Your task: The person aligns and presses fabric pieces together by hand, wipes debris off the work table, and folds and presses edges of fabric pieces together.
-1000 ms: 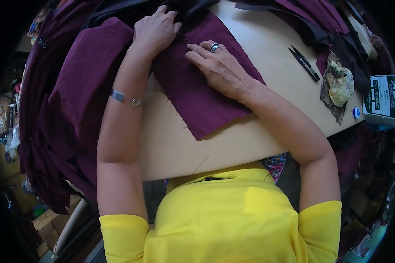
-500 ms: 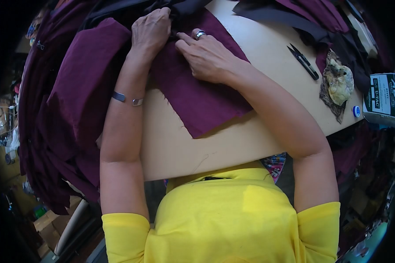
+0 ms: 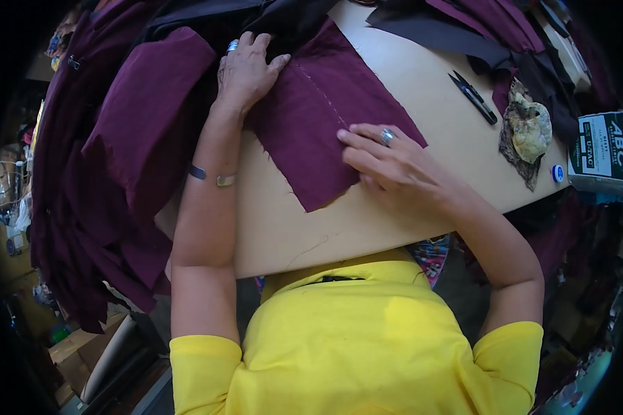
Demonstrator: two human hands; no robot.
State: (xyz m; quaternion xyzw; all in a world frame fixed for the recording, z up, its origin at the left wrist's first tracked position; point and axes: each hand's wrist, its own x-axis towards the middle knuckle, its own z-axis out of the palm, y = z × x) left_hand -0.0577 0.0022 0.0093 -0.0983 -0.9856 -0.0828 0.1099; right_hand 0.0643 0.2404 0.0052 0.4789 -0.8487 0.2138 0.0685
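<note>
A maroon cloth panel (image 3: 304, 131) with frayed edges lies on the pale tabletop, its upper end against dark fabric (image 3: 284, 24). A thin pale broken line runs down the panel to the fingertips of my right hand (image 3: 394, 162). Those fingers are bent together low on the panel's right side; whatever they may hold is hidden. My left hand (image 3: 249, 69), with a ring, lies with fingers apart across the panel's upper left edge and the dark fabric.
Black thread snips (image 3: 474, 97) lie at the right, beside a crumpled rag-like bundle (image 3: 529, 131). A small blue-and-white cap (image 3: 558, 173) and a green-and-white ABC box (image 3: 599, 152) are near the right edge. Maroon garments (image 3: 138, 124) heap up at the left.
My right hand has moved down and right along the panel, uncovering the pale line. My left hand has come down slightly and opened from a closed grip.
</note>
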